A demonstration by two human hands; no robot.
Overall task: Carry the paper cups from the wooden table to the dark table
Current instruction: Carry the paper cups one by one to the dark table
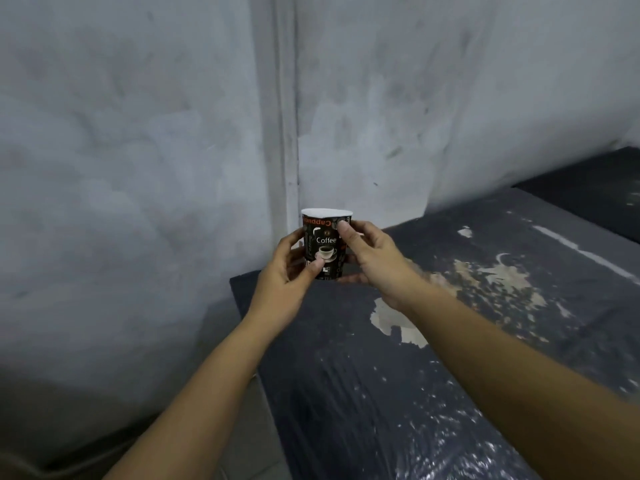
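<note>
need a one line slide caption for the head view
Both hands, left and right, hold a coffee cup upright above the dark table's far corner.

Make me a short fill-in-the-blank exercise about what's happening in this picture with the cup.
1. The paper cup is held by ____ hands.
2. The big white word on the cup reads ____.
3. The cup is over the far corner of the ____ table.
4. The cup's rim is coloured ____.

Missing words: both; Coffee; dark; white
</note>
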